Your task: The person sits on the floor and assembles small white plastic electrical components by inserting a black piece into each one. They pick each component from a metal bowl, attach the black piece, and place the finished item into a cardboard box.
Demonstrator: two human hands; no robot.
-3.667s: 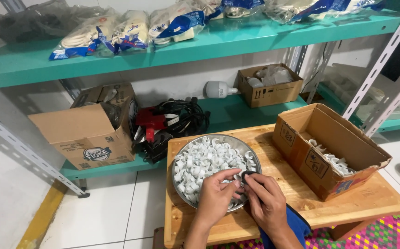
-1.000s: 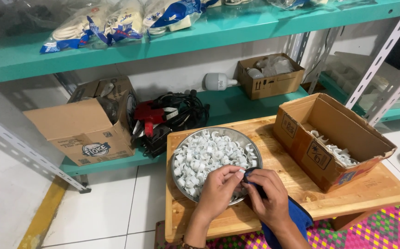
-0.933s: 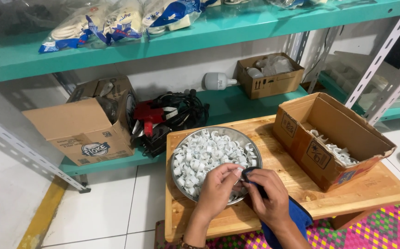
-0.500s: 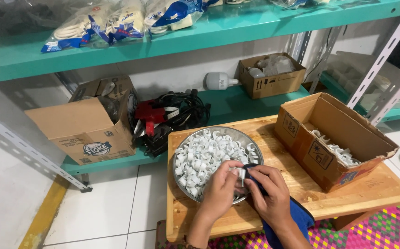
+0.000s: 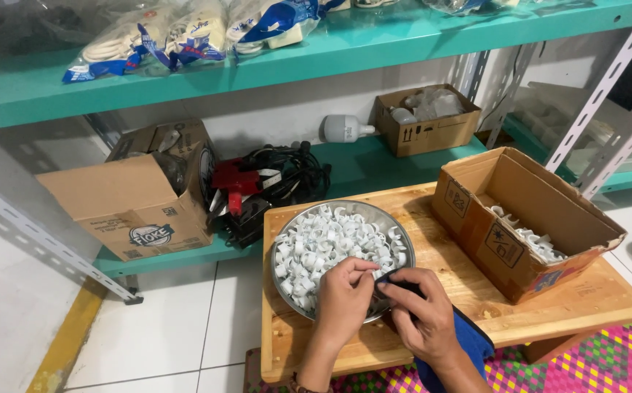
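- Low wooden table (image 5: 592, 306): a round metal bowl (image 5: 397, 225) of white clips at nine o'clock, an open cardboard box (image 5: 476, 218) at three o'clock.
- Teal lower shelf (image 5: 359, 164) at twelve o'clock: boxes, cables.

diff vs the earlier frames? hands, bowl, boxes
Little changed. Both hands stayed together over the near rim of the metal bowl: the left hand pinches at the white clips, and the right hand keeps its grip on a dark blue cloth. Half a second ago a small white piece showed between the fingers; now it is hidden. Bowl, open cardboard box and wooden table stayed put.
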